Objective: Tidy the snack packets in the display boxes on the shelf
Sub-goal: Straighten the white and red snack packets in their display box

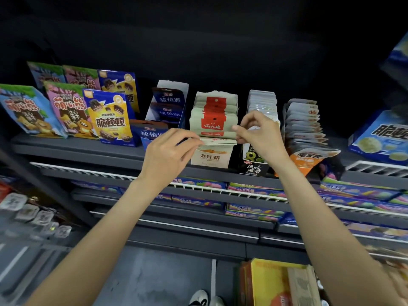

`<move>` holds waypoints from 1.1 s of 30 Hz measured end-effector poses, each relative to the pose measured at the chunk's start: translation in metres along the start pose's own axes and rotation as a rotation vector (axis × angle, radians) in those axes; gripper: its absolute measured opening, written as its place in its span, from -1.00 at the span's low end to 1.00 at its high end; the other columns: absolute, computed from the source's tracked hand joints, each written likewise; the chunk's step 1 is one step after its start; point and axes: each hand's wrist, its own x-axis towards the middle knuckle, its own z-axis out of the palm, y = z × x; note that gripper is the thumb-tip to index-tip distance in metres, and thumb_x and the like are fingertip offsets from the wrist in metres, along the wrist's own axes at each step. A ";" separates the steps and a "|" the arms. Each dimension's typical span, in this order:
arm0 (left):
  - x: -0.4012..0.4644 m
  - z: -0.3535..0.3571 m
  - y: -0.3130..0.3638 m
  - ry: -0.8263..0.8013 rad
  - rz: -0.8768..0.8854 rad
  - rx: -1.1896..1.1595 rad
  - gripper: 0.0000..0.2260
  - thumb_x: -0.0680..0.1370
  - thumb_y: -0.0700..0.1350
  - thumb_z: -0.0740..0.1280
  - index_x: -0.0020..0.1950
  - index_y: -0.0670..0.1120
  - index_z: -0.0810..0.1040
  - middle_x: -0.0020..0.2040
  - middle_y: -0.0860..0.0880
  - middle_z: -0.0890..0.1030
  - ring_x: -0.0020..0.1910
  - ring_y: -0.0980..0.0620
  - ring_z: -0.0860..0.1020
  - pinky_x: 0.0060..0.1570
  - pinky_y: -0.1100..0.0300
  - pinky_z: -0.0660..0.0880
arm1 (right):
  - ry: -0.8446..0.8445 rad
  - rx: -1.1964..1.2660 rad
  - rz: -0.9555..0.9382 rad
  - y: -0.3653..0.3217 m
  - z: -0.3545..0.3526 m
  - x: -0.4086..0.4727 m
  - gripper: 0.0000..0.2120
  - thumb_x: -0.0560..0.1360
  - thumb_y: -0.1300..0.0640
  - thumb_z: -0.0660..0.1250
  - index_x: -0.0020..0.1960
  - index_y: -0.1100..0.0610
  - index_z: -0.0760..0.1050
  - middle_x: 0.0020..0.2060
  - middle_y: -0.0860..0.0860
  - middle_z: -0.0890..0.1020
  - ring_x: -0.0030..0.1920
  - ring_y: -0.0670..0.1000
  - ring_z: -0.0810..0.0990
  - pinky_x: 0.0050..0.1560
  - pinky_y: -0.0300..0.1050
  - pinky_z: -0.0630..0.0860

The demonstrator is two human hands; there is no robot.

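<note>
Nearest the camera, two bare forearms rise from the lower corners toward a dark shelf (72,149). The left hand (164,156) pinches the left end of the front pale-green packet (218,141) between thumb and fingers, and the right hand (258,131) pinches its right end, so the packet is held flat at the mouth of the white display box (209,159) printed with 金针菇. Behind that packet, a row of pale-green packets with red labels (213,117) stands upright in the same box, leaning slightly back.

Just right of it sits a black display box (254,166) of grey packets (262,102) (partly hidden by the right hand), then an orange box (309,160) holding a fanned stack of grey packets (303,122). To the left stands a blue-and-white box of dark-blue packets (169,104), and farther left, colourful biscuit bags (66,109) stand on the shelf.
</note>
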 end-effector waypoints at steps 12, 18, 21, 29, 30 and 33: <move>0.004 -0.003 -0.002 -0.185 -0.122 -0.189 -0.86 0.56 -0.13 0.30 -0.01 -0.12 0.63 0.26 -0.09 0.51 0.23 -0.06 0.45 0.20 0.18 0.39 | -0.265 -0.092 -0.088 0.001 -0.004 0.014 -0.72 0.47 0.20 0.43 0.18 0.16 0.57 0.13 0.01 0.63 0.14 -0.09 0.59 0.18 -0.25 0.51; 0.024 -0.009 -0.017 -0.362 -0.205 -0.287 -0.86 0.52 -0.03 0.31 0.00 -0.02 0.61 0.42 -0.06 0.36 0.40 -0.09 0.29 0.32 -0.01 0.32 | -0.079 -0.341 -0.108 0.004 0.011 0.039 -0.87 0.55 0.17 0.33 0.05 0.19 0.59 -0.04 0.07 0.68 -0.01 0.06 0.64 0.06 -0.02 0.55; 0.027 -0.009 -0.015 -0.386 -0.197 -0.287 -0.87 0.51 -0.04 0.33 0.01 -0.01 0.61 0.37 -0.03 0.42 0.34 -0.04 0.34 0.23 0.00 0.39 | -0.024 -0.385 -0.103 -0.002 0.013 0.045 -0.84 0.59 0.17 0.27 0.11 0.21 0.53 -0.05 0.12 0.67 -0.08 0.07 0.63 -0.08 -0.09 0.57; 0.032 -0.009 -0.006 -0.370 -0.349 -0.365 -0.74 0.55 0.16 0.22 0.09 0.04 0.50 0.25 0.11 0.51 0.25 0.16 0.43 0.16 0.05 0.43 | 0.077 -0.392 -0.187 -0.015 -0.004 0.032 -0.84 0.62 0.12 0.20 0.13 0.19 0.44 -0.31 -0.10 0.57 -0.33 -0.13 0.54 -0.35 -0.27 0.44; 0.034 -0.009 -0.005 -0.355 -0.372 -0.376 -0.78 0.57 0.12 0.25 0.10 0.02 0.49 0.21 0.10 0.54 0.21 0.16 0.46 0.15 0.05 0.46 | 0.125 -0.345 -0.211 -0.018 -0.008 0.030 -0.85 0.61 0.13 0.22 0.10 0.20 0.45 -0.30 -0.11 0.59 -0.31 -0.14 0.56 -0.30 -0.20 0.49; 0.042 -0.007 -0.002 -0.337 -0.446 -0.423 -0.82 0.59 0.06 0.24 0.12 0.01 0.46 0.09 0.13 0.59 0.11 0.23 0.53 0.13 0.07 0.51 | 0.247 -0.203 -0.256 -0.030 -0.021 0.020 -0.87 0.60 0.13 0.25 0.06 0.19 0.48 -0.20 -0.08 0.65 -0.15 -0.13 0.65 -0.20 -0.05 0.62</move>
